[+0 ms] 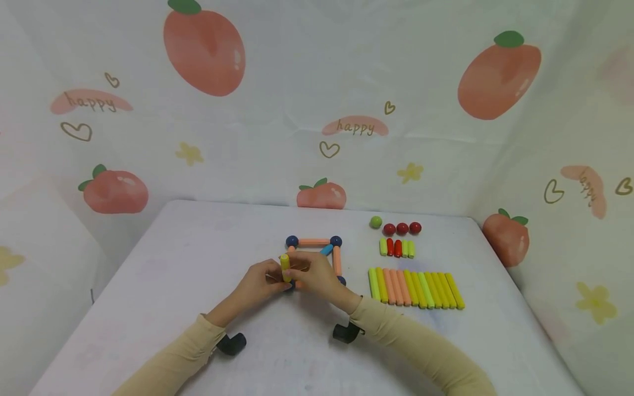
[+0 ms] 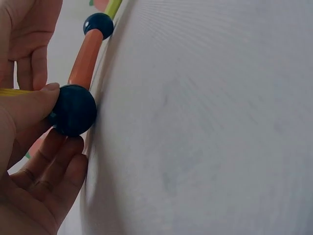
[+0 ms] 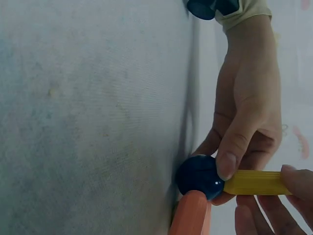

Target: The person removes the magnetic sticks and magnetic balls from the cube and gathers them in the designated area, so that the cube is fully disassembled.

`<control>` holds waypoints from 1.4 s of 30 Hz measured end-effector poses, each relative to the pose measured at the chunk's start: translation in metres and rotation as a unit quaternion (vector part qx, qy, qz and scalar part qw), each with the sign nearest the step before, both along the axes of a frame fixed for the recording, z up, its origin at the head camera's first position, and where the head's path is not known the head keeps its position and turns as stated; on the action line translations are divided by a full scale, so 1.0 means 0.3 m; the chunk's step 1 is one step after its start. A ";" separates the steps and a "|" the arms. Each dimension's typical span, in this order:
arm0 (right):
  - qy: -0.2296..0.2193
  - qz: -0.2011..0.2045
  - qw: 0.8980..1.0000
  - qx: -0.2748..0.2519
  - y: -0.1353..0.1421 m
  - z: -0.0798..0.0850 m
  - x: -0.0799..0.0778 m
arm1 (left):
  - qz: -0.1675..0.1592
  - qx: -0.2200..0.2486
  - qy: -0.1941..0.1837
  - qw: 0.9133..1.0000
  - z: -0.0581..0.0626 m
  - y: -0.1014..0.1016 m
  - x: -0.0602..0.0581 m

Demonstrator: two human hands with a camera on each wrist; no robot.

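A square frame of orange rods with dark blue balls at its corners lies on the table, a blue rod inside it. At the near left corner my left hand grips the blue ball between thumb and fingers. A yellow rod stands upright on that ball, its lower end against it in the right wrist view. My right hand pinches the yellow rod near its upper part. The right hand hides part of the frame's near side in the head view.
To the right lies a row of yellow, green and orange rods. Behind it are several short red and green rods. Farther back sit three red balls and one green ball. A patterned cloth hangs behind the table.
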State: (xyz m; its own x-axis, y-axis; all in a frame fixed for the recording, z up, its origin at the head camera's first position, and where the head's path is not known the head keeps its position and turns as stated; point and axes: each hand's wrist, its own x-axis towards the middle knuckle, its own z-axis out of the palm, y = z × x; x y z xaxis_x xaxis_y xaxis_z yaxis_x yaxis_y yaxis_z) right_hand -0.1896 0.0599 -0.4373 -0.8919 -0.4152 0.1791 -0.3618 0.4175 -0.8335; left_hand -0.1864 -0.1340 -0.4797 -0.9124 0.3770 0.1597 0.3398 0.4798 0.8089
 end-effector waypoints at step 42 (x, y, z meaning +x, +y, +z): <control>0.129 0.032 0.991 0.003 0.064 0.068 0.032 | 0.000 -0.014 -0.013 1.000 0.013 0.001 -0.018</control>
